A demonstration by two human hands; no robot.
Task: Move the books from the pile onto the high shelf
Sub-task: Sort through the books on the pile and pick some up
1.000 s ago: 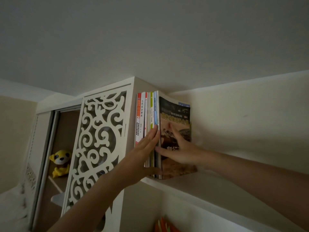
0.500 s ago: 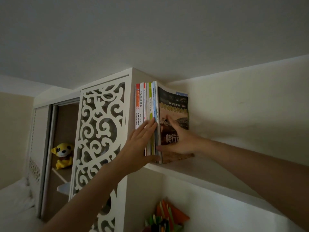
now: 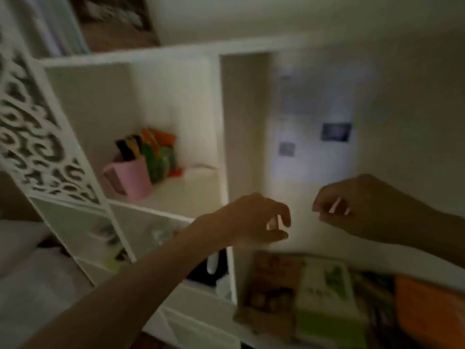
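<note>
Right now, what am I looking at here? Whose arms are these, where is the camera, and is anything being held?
No machine here: a person wears a wide-angle camera on the head, so you see their own two arms reaching forward. The picture is blurred because the head is moving. The left hand and right hand hang in the air with loosely curled fingers, and both seem to hold nothing. Below them lies the pile of books that are meant to go up. At the top left, the books already standing on the high shelf just show. In the cubby beneath stands a pink cup with colourful things beside it, too blurred to name.
</note>
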